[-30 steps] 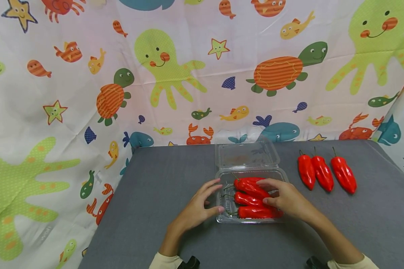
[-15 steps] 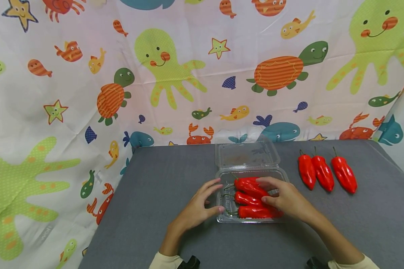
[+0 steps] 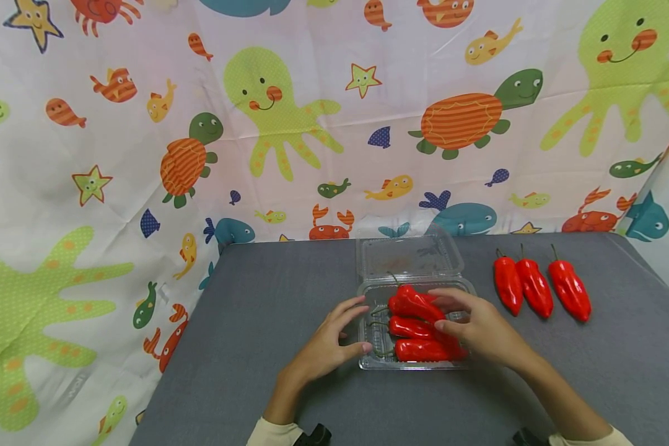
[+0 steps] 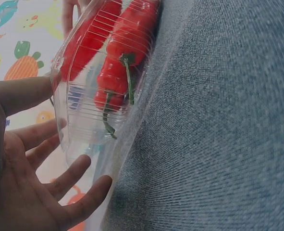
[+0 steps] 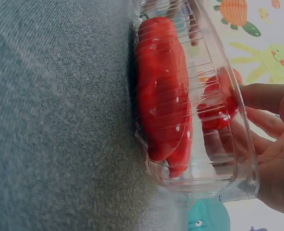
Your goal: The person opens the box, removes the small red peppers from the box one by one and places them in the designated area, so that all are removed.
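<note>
Three red peppers (image 3: 535,287) lie side by side on the grey bench (image 3: 267,291), well to the right of the middle, stems pointing toward the far edge. Behind the bench hangs a white sea-creature curtain (image 3: 290,111) printed with octopuses, turtles, crabs, fish and starfish; it also drapes down at the left

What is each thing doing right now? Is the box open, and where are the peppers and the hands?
Clear plastic box: lid open, tipped back.
Top pepper: tilted, raised above the others, held by the right hand.
Two lower peppers: lying in the box.
Three peppers: lying side by side on the grey table, right of the box.
Left hand: fingers relaxed, thumb touching the box's left edge.
Right hand: gripping the top pepper.
</note>
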